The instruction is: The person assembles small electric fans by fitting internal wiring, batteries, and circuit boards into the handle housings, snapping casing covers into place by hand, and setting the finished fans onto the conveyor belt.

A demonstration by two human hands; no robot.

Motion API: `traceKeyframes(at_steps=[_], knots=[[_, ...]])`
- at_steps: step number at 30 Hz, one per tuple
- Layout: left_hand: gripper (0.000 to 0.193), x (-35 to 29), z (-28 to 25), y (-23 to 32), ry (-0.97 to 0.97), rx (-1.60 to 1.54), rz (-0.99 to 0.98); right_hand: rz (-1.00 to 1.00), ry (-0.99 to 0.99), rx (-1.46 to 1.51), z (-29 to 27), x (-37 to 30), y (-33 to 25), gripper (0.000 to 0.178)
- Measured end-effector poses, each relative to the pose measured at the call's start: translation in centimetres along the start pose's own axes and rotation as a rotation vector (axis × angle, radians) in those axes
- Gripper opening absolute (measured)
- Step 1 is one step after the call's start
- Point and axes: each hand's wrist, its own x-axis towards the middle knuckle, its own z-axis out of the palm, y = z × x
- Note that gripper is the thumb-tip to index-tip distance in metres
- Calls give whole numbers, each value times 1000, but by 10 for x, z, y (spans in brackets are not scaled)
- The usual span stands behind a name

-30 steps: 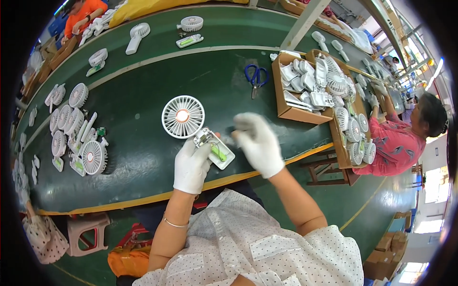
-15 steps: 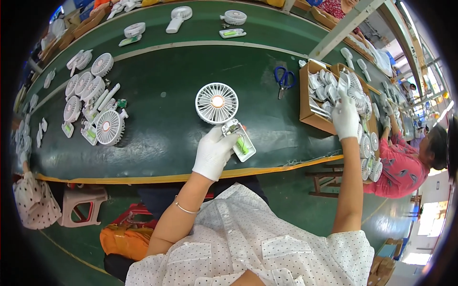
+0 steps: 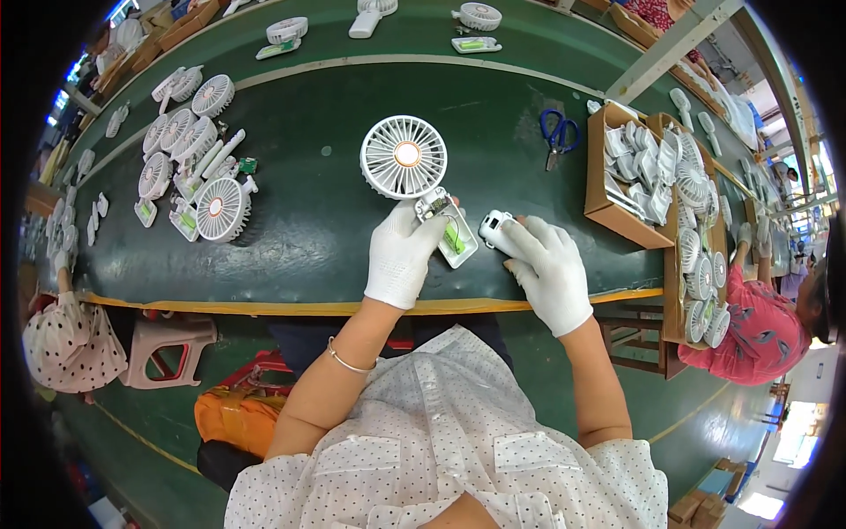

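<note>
My gloved left hand (image 3: 402, 251) grips a white handheld fan (image 3: 405, 157) near its handle. The round grille faces up. The handle half lies uncovered, with a green battery (image 3: 453, 236), thin wires and a small circuit board (image 3: 432, 204) showing. Just to the right, my gloved right hand (image 3: 548, 264) has its fingers closed over a white plastic handle shell (image 3: 499, 231), one end of which sticks out toward the fan. A small gap parts the shell from the fan.
At right stands a cardboard box (image 3: 617, 216) of white shells, beside another box of fans (image 3: 696, 185). Blue-handled scissors (image 3: 559, 137) lie before it. Several fans (image 3: 222, 208) and parts cluster at left. More pieces lie along the far belt (image 3: 414, 35). A co-worker in pink (image 3: 736, 322) sits at right.
My right hand has come back from the cardboard box to beside the fan, bringing a white handle shell. My left hand still holds the fan. The whole view has shifted slightly.
</note>
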Motion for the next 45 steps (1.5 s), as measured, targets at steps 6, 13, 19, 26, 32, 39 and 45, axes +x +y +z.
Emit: traceKeyframes(at_steps=[6,13,19,26,32,39,45], knots=[[29,-2,1,-2,56,119,122,28,167,257,11,17,-31,47],[32,-1,-8,0,-30,146,88,-19,247,267,36,26,-61,46],[53,-4,-8,-6,-274,-237,109,3,273,202,43,25,-66,50],[34,4,-7,1,-158,-455,35,-75,360,277,65,16,-72,45],[43,2,-15,-3,-227,-469,99,448,199,1335,53,4,-56,31],[70,0,-19,1,-344,-260,35,485,-348,986,31,13,-47,30],[70,-10,-29,-2,-381,-263,19,307,-481,1247,26,13,-32,34]])
